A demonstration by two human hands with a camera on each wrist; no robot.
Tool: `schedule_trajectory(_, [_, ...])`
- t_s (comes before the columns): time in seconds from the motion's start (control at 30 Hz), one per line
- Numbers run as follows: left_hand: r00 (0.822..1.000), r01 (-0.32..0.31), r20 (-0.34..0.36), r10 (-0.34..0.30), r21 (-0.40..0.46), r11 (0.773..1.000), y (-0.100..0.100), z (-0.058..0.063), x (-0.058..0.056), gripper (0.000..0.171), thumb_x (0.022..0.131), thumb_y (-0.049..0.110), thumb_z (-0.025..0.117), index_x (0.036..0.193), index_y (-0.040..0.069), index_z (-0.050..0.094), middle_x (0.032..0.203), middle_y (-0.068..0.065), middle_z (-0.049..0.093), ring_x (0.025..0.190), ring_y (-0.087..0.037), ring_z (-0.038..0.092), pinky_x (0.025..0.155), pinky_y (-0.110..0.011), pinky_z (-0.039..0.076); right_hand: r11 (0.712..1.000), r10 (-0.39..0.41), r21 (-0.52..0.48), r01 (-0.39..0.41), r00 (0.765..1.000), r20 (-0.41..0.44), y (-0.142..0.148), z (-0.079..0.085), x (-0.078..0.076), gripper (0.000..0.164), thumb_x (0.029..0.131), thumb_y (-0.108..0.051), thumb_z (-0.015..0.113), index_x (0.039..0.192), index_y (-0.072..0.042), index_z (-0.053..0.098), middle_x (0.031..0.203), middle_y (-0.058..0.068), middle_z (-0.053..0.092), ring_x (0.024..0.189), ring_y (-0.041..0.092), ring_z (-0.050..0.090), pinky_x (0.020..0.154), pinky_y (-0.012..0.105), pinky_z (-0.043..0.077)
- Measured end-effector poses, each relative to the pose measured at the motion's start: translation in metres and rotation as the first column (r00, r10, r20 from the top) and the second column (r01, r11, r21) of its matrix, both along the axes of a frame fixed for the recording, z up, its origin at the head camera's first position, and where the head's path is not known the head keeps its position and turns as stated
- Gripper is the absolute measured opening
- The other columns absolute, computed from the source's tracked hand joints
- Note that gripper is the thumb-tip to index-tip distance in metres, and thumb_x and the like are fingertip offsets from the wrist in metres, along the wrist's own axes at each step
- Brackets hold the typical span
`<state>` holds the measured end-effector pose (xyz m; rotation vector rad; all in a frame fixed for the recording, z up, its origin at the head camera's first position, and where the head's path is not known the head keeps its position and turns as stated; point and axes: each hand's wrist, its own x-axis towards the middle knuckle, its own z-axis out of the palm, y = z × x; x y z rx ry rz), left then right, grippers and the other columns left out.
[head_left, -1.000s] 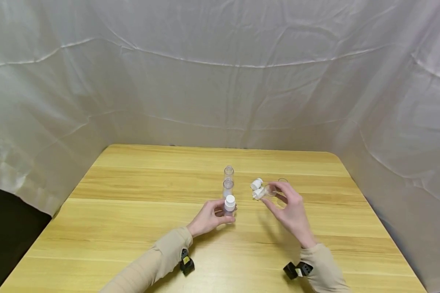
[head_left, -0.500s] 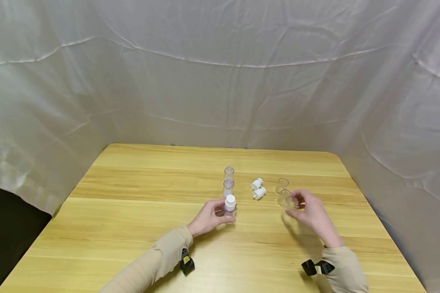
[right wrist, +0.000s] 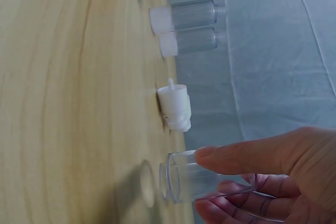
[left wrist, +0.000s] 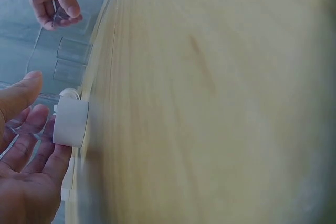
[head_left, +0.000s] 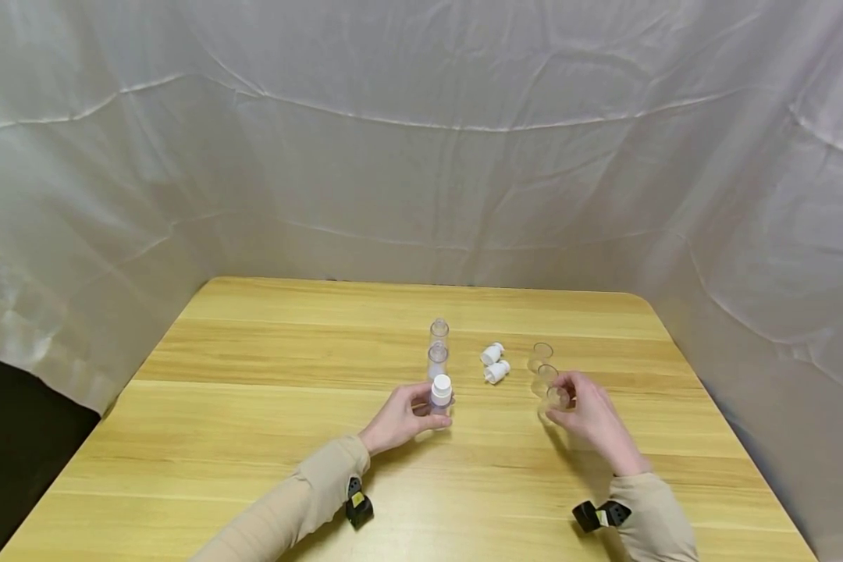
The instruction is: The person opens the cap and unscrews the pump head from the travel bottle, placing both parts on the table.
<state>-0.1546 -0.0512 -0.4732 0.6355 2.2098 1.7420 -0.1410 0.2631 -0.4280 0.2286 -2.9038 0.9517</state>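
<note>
My left hand (head_left: pixel 407 415) grips a clear bottle with a white pump top (head_left: pixel 441 389); the bottle stands upright. Its white base (left wrist: pixel 71 122) shows in the left wrist view, pointing toward the table. My right hand (head_left: pixel 592 412) pinches a clear cap (right wrist: pixel 197 178) between thumb and fingers, rim facing down, close to the tabletop. Whether that rim touches the wood, I cannot tell. Behind it two more clear caps (head_left: pixel 542 353) stand in a line. Between the hands lie two white pump heads (head_left: pixel 492 353). Beyond the left hand stand two clear bottles (head_left: pixel 439 361) without pumps.
A wooden table (head_left: pixel 267 359) carries everything. Pale hanging cloth (head_left: pixel 421 179) encloses its back and sides. At the lower left of the head view, a dark area (head_left: pixel 28 460) lies past the table's edge.
My right hand has moved right, away from the white pump heads, carrying the clear cap in front of the other two caps, then lowered it slightly. My left hand and its bottle have stayed still.
</note>
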Motion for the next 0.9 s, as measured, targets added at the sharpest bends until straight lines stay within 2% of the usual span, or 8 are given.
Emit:
schedule_trajectory(0.3, [1.0, -0.003, -0.003, 0.003, -0.011, 1.0, 0.0, -0.001, 0.0, 0.047, 0.088, 0.006, 0.075, 0.131, -0.006, 0.059, 0.129, -0.024, 0.066, 0.121, -0.038, 0.064, 0.111, -0.043, 0.051, 1.0, -0.02, -0.008, 0.02, 1.0, 0.008, 0.0, -0.008, -0.002, 0.04, 0.075, -0.001, 0.082, 0.107, 0.005, 0.059, 0.09, 0.011, 0.061, 0.083, 0.02, 0.058, 0.068, 0.023, 0.049])
schedule_trajectory(0.67, [1.0, -0.003, 0.003, 0.003, -0.01, 1.0, 0.0, -0.001, -0.001, 0.047, 0.088, 0.007, 0.075, 0.131, -0.006, 0.059, 0.129, -0.024, 0.066, 0.123, -0.038, 0.064, 0.111, -0.043, 0.051, 0.999, -0.04, 0.001, 0.04, 0.999, -0.023, 0.0, -0.017, -0.003, 0.04, 0.074, 0.001, 0.081, 0.107, 0.003, 0.06, 0.094, 0.014, 0.062, 0.084, 0.022, 0.059, 0.072, 0.028, 0.052])
schedule_trajectory(0.77, [1.0, -0.005, 0.004, 0.005, -0.013, 1.0, 0.0, -0.001, 0.0, 0.048, 0.088, 0.007, 0.075, 0.131, -0.006, 0.059, 0.129, -0.024, 0.066, 0.122, -0.038, 0.064, 0.111, -0.043, 0.051, 0.999, -0.04, 0.0, 0.04, 0.999, -0.027, 0.001, -0.019, -0.003, 0.043, 0.075, -0.001, 0.082, 0.11, 0.005, 0.059, 0.094, 0.013, 0.062, 0.083, 0.021, 0.058, 0.071, 0.027, 0.051])
schedule_trajectory(0.9, [1.0, -0.002, -0.003, 0.002, -0.014, 1.0, 0.0, -0.002, 0.0, 0.048, 0.088, 0.006, 0.075, 0.131, -0.005, 0.059, 0.129, -0.024, 0.066, 0.122, -0.038, 0.064, 0.111, -0.043, 0.051, 0.997, -0.075, -0.001, 0.075, 0.997, 0.015, 0.003, -0.019, 0.002, 0.049, 0.078, -0.011, 0.084, 0.115, 0.006, 0.058, 0.093, 0.012, 0.062, 0.081, 0.019, 0.057, 0.068, 0.024, 0.049])
